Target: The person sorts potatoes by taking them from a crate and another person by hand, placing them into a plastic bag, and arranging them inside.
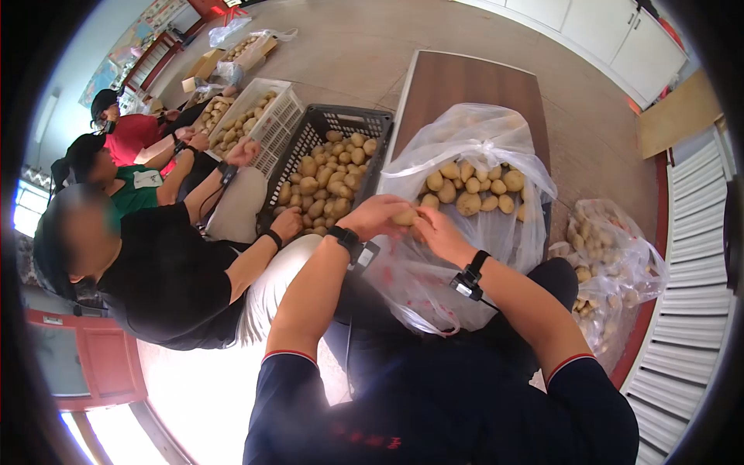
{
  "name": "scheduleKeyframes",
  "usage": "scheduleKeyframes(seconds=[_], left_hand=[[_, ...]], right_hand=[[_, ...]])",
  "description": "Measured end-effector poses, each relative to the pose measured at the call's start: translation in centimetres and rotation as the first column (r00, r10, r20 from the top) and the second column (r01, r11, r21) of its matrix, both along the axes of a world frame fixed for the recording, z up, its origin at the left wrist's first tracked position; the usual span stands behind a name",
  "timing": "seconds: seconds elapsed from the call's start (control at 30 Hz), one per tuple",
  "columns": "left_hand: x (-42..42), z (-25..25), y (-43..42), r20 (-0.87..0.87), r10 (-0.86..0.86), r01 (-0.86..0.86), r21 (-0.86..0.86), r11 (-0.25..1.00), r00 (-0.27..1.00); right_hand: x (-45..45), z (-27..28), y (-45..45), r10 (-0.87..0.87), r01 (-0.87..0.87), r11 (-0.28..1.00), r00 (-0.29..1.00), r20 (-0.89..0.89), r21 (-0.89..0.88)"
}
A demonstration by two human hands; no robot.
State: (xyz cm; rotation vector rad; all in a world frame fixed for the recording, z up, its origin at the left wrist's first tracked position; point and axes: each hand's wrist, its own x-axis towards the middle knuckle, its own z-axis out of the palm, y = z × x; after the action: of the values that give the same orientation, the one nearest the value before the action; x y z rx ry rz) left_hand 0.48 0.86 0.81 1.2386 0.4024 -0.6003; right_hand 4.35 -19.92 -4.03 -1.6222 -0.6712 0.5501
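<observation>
My left hand [378,217] and my right hand [443,234] meet in front of me, with a potato [404,218] between them. The left fingers are wrapped round the potato from the left, and the right fingers press on its right side. Just beyond my hands lies an open clear plastic bag [523,167] with many potatoes [469,203] in it. Its near part hangs down towards my lap. Left of my hands stands a black crate [372,116] holding many potatoes.
A brown table [473,81] bears the bag. Several people sit to my left; the nearest, in a black shirt [174,267], has a hand at the crate's near edge. A white crate [285,120] stands farther left. Another potato bag [612,248] lies on the right.
</observation>
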Motion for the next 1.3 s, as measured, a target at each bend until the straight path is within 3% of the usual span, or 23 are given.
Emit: scheduleKeyframes(seconds=[0.07,0.1,0.17,0.27,0.5,0.57,0.77,1.0,1.2,1.23,1.27,1.3], left_hand=[[-0.1,-0.5,0.3,0.016,0.044,-0.044,-0.004,0.999,0.999],[-0.1,-0.7,0.6,0.016,0.052,-0.052,0.001,0.999,0.999],[-0.1,-0.9,1.2,0.018,0.124,-0.124,-0.002,0.992,0.992],[-0.3,-1.0,2.2,0.024,0.267,-0.267,0.009,0.964,0.964],[-1.0,-4.2,5.5,0.075,0.594,-0.593,-0.038,0.804,0.801],[-1.3,-4.9,6.4,0.043,0.732,-0.732,-0.015,0.681,0.68],[-1.8,-6.0,8.3,0.01,0.856,-0.856,0.019,0.517,0.517],[-2.7,-7.1,9.6,0.04,0.869,-0.87,0.006,0.493,0.493],[-3.7,-11.5,13.3,0.081,0.851,-0.844,-0.109,0.525,0.519],[-4.4,-14.8,15.4,0.514,0.463,-0.681,0.409,0.607,0.722],[-4.2,-14.7,15.1,0.575,0.149,-0.56,0.651,0.512,0.805],[-4.0,-14.6,14.8,0.558,-0.148,-0.503,0.813,0.293,0.817]], right_hand=[[0.4,0.1,-1.0,-0.086,0.124,0.971,0.979,0.186,-0.205],[0.7,-0.1,-1.5,-0.079,0.117,0.973,0.98,0.185,-0.2],[1.4,-0.4,-2.7,-0.094,0.345,0.856,0.837,0.539,-0.386],[2.7,-0.9,-4.6,-0.022,0.448,0.774,0.725,0.688,-0.447],[3.8,-1.4,-6.5,0.085,0.411,0.704,0.761,0.643,-0.58],[3.7,-1.4,-6.5,0.087,0.417,0.703,0.754,0.651,-0.576],[3.9,-1.1,-6.6,0.111,0.416,0.659,0.77,0.628,-0.626],[3.6,-1.5,-6.7,0.142,0.467,0.634,0.713,0.686,-0.617],[3.6,-1.0,-7.2,0.156,0.408,0.636,0.763,0.627,-0.655],[3.5,-1.0,-7.3,0.165,0.386,0.642,0.774,0.612,-0.662],[3.4,-1.5,-7.3,0.154,0.42,0.643,0.749,0.645,-0.641],[3.3,-1.6,-7.4,0.152,0.424,0.639,0.749,0.645,-0.642]])
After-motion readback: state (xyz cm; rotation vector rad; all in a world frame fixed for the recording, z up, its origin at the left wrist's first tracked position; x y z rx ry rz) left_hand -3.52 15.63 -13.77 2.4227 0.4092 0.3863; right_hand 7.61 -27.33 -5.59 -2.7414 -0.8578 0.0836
